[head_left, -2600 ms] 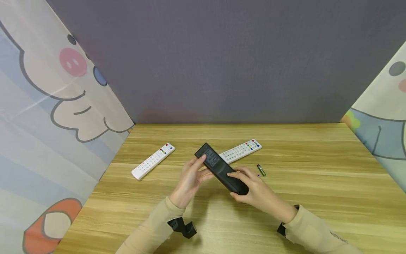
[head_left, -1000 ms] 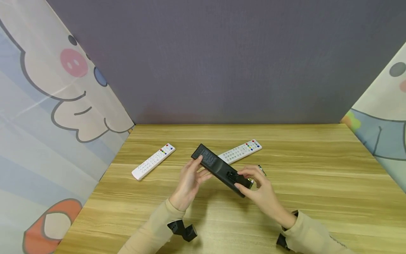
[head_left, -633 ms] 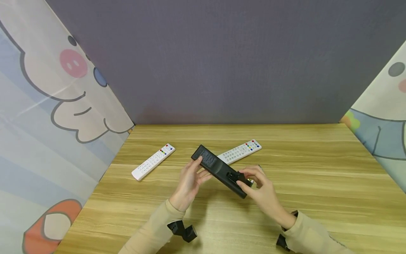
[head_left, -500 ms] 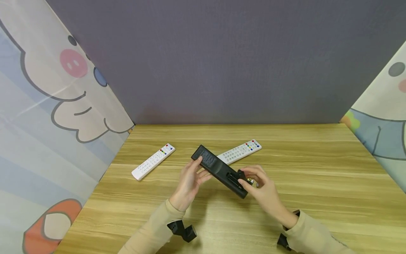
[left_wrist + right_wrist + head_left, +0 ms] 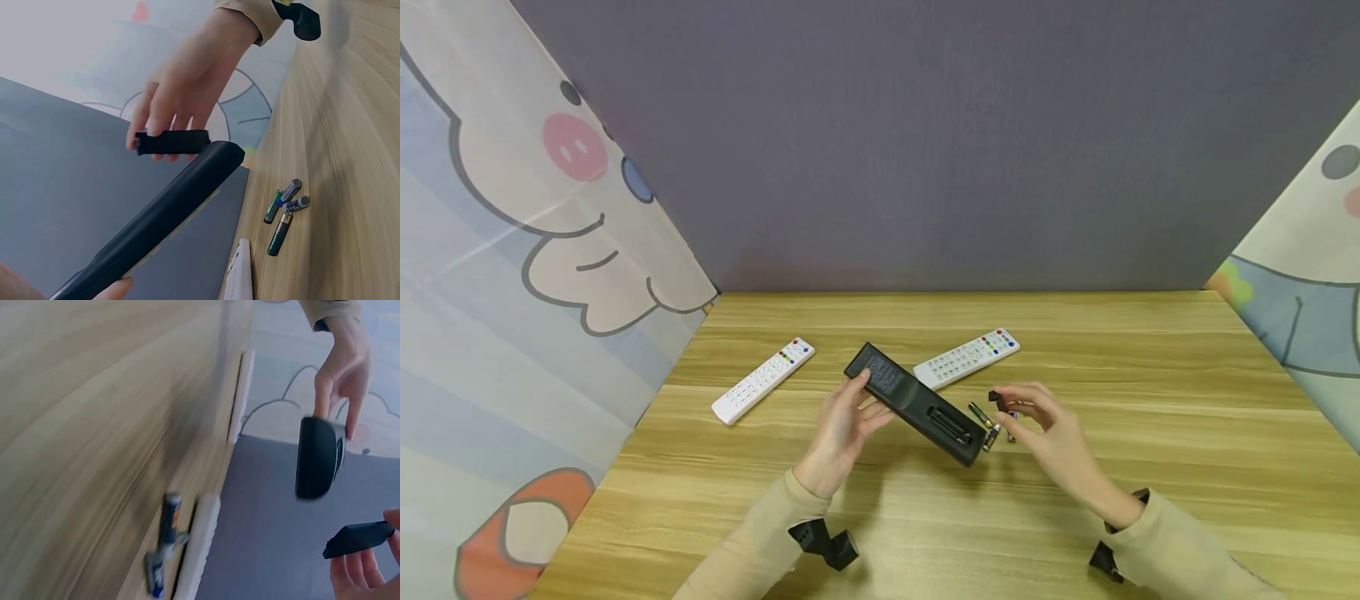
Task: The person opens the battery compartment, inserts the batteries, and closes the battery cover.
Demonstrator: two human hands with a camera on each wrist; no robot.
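A black remote control (image 5: 898, 393) is held above the table, its back turned up. My left hand (image 5: 837, 433) grips it near its far end, thumb on the back. The battery compartment (image 5: 950, 424) at the near end is uncovered and looks dark inside, with no battery seen. Just right of the remote, my right hand (image 5: 1051, 427) pinches the black battery cover (image 5: 174, 142) between thumb and fingers, apart from the remote. Several small batteries (image 5: 279, 235) lie loose on the table below; the right hand partly hides them in the head view.
A white remote control (image 5: 763, 381) lies on the left of the wooden table (image 5: 1112, 367). Behind the black remote lies a second white remote control (image 5: 967, 358). A grey panel (image 5: 955, 150) stands along the table's back edge, with printed cloths at both sides.
The battery cover has come off the black remote, pinched in my right hand, which has moved away to the right. The compartment is exposed. My left hand's hold stays nearly still.
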